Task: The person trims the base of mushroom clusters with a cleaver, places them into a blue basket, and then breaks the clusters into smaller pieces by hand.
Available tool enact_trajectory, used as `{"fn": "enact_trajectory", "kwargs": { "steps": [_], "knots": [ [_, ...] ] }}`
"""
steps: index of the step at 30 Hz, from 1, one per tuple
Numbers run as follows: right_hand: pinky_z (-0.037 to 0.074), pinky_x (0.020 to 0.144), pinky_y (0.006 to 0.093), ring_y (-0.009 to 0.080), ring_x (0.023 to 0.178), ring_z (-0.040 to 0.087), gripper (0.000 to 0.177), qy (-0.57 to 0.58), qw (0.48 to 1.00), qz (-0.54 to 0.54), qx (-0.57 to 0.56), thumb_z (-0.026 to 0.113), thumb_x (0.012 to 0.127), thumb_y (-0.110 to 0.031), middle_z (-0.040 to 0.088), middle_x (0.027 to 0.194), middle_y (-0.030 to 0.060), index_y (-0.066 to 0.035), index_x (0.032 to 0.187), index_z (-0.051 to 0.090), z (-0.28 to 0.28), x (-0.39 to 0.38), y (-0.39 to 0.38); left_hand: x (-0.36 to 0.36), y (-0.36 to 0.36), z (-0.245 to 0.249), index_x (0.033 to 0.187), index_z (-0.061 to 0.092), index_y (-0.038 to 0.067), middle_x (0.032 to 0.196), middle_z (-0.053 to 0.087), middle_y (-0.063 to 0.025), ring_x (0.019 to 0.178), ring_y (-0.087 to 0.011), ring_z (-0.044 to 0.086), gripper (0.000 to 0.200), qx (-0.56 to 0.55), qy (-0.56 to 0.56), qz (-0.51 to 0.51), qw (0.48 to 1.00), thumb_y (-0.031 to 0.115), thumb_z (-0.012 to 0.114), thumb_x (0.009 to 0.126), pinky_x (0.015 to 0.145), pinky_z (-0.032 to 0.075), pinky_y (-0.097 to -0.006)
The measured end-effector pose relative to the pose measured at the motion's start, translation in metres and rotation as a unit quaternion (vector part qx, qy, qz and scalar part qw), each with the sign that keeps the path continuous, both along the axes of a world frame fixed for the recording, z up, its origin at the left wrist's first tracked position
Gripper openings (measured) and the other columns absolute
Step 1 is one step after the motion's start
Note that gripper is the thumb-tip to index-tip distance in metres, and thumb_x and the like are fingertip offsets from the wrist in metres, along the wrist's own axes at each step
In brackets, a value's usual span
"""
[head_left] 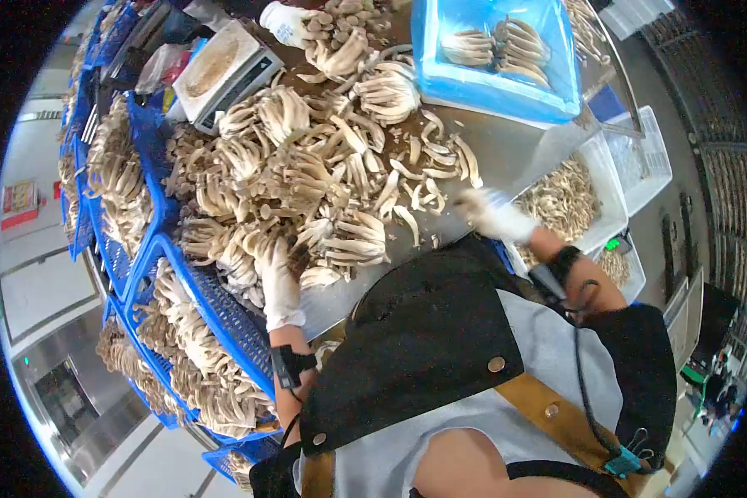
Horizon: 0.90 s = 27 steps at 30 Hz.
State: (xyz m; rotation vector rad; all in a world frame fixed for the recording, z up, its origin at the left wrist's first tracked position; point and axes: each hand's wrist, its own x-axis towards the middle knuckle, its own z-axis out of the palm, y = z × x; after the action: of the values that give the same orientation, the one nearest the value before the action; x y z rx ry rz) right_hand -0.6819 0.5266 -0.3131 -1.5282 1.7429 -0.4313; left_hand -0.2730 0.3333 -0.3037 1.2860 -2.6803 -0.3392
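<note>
My left hand (279, 280), in a white glove with dirty fingertips, is at the near edge of a large mushroom pile (266, 178). Its fingers curl against a cluster of long-stemmed mushrooms (353, 239); the pile partly hides the grip. Blurred by motion, my gloved right hand (496, 214) hovers over the table's right edge, beside a white bin (612, 187) of loose mushroom pieces. Whether its fingers hold anything cannot be made out. Loose single mushrooms (427, 178) lie scattered on the metal table (465, 137) between my hands and farther back.
Blue crates (216, 311) full of mushrooms line the left side. A weighing scale (224, 73) stands at the back left. Behind the pile, another person's gloved hand (285, 23) touches mushrooms. A blue-lined box (494, 91) at the back right holds mushroom bunches.
</note>
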Motion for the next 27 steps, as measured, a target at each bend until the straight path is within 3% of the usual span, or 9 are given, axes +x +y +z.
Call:
{"fn": "enact_trajectory", "kwargs": {
  "steps": [2,3,5,8,12,17,22,23,27],
  "knots": [
    [0.049,0.083,0.0439,0.0363,0.096,0.061,0.037,0.033,0.978,0.159,-0.133,0.063,0.079,-0.023,0.061,0.1,0.019,-0.009,0.113,0.06,-0.027,0.044,-0.033,-0.029,-0.011,0.002,0.14,0.041,-0.001,0.141,0.046,-0.0152,0.124,-0.0256,0.048,0.057,0.213,0.193,0.15,0.946,0.02,0.061,0.092,0.105,0.036,-0.033],
    [0.048,0.082,0.0449,0.0342,0.096,0.06,0.042,0.112,0.952,0.193,-0.211,0.068,0.074,-0.027,0.059,0.1,0.0141,-0.013,0.112,0.058,-0.034,0.062,-0.041,-0.058,-0.014,0.012,0.143,0.037,-0.001,0.14,0.047,-0.0139,0.123,-0.0237,0.047,0.062,0.41,0.428,0.283,0.754,0.026,0.062,0.093,0.105,0.036,-0.0325],
    [0.048,0.081,0.0457,0.0322,0.097,0.059,0.046,0.126,0.898,0.229,-0.354,0.07,0.071,-0.028,0.058,0.101,0.0118,-0.013,0.112,0.057,-0.03,0.068,-0.062,-0.065,-0.033,-0.009,0.147,0.027,-0.001,0.137,0.048,-0.0151,0.122,-0.0219,0.048,0.077,0.39,0.384,0.236,0.803,0.027,0.067,0.088,0.104,0.037,-0.0332],
    [0.048,0.084,0.0453,0.0311,0.101,0.058,0.047,0.151,0.927,0.298,-0.17,0.07,0.072,-0.026,0.058,0.106,0.0108,-0.012,0.115,0.056,-0.044,0.05,-0.076,-0.096,-0.043,-0.017,0.145,0.025,-0.004,0.136,0.048,-0.0179,0.122,-0.0241,0.048,0.084,0.4,0.413,0.184,0.797,0.029,0.073,0.084,0.105,0.036,-0.0334],
    [0.05,0.083,0.0436,0.0361,0.096,0.061,0.037,0.079,0.957,0.19,-0.204,0.062,0.082,-0.025,0.06,0.108,0.0156,-0.006,0.114,0.057,-0.045,0.018,-0.086,-0.115,-0.04,0.003,0.147,0.019,-0.005,0.138,0.046,-0.0194,0.123,-0.0265,0.048,0.092,0.346,0.358,0.154,0.854,0.026,0.076,0.081,0.105,0.035,-0.0328],
    [0.05,0.079,0.0439,0.0344,0.091,0.061,0.031,-0.023,0.952,0.266,-0.146,0.061,0.084,-0.026,0.06,0.098,0.0161,-0.008,0.109,0.059,-0.019,0.035,-0.101,-0.094,-0.025,0.024,0.142,0.035,-0.007,0.133,0.053,-0.0198,0.117,-0.0223,0.053,0.067,0.271,0.323,0.274,0.865,0.019,0.066,0.088,0.1,0.04,-0.0298],
    [0.05,0.08,0.0434,0.0347,0.091,0.061,0.045,-0.057,0.898,0.355,-0.253,0.064,0.081,-0.039,0.058,0.104,0.0149,-0.01,0.114,0.054,-0.036,0.085,-0.121,-0.025,0.068,-0.003,0.124,0.054,-0.006,0.112,0.063,-0.0176,0.098,-0.0216,0.06,0.05,0.227,0.337,0.494,0.769,0.032,0.06,0.093,0.087,0.047,-0.0309],
    [0.05,0.083,0.0432,0.0346,0.094,0.061,0.055,-0.034,0.898,0.361,-0.25,0.066,0.079,-0.044,0.057,0.11,0.0155,-0.011,0.121,0.052,-0.033,0.095,-0.125,-0.02,0.093,-0.014,0.12,0.056,-0.004,0.109,0.064,-0.017,0.093,-0.0213,0.062,0.048,0.218,0.309,0.569,0.731,0.036,0.059,0.094,0.083,0.049,-0.0314],
    [0.04,0.098,0.0516,0.034,0.114,0.053,0.083,0.123,0.865,0.367,-0.32,0.07,0.07,-0.054,0.051,0.127,0.0162,-0.016,0.139,0.042,-0.013,0.128,-0.126,-0.032,0.16,-0.032,0.121,0.052,0.001,0.105,0.065,-0.0169,0.085,-0.0232,0.065,0.045,0.447,0.498,0.536,0.515,0.039,0.054,0.097,0.071,0.052,-0.0343]
  ]
}}
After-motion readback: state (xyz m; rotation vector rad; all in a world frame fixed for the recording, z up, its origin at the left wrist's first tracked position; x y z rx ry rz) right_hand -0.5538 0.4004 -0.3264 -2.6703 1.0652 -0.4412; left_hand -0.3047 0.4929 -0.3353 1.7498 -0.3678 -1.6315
